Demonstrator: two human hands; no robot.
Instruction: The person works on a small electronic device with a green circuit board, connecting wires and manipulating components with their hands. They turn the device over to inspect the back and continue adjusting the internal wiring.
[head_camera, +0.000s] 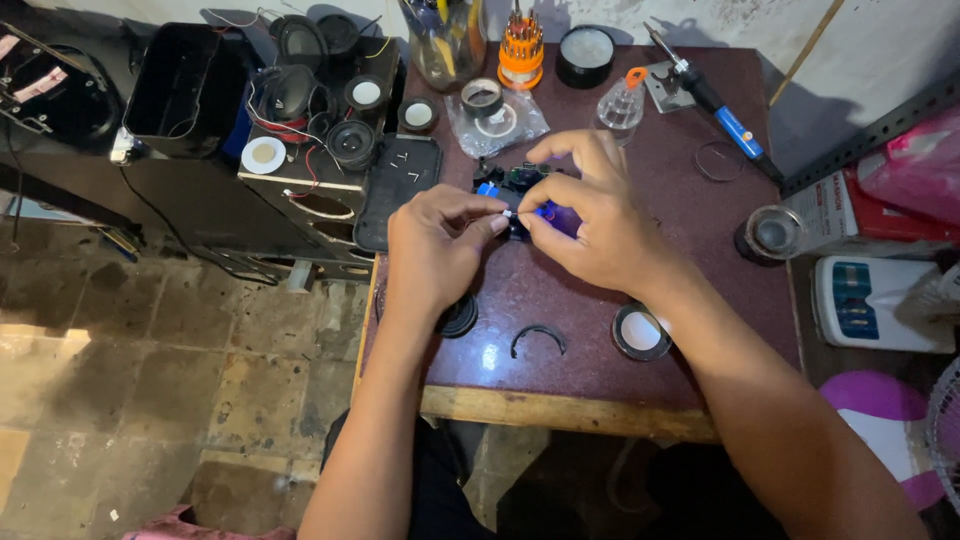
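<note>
Two hands meet over the maroon table (690, 215). My left hand (437, 240) and right hand (590, 215) pinch one small white part (508, 214) between thumb and forefinger tips, closed tight on it. Directly beneath sits a small electronic assembly (520, 185) with blue parts, resting on the table. Near the table's front edge lie a black curved ring piece (538, 338) and a roll of tape (640, 332).

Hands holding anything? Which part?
Left hand and right hand together pinch a small white piece between fingertips, just above a blue-and-black electronic part. What the piece is cannot be told.
</note>
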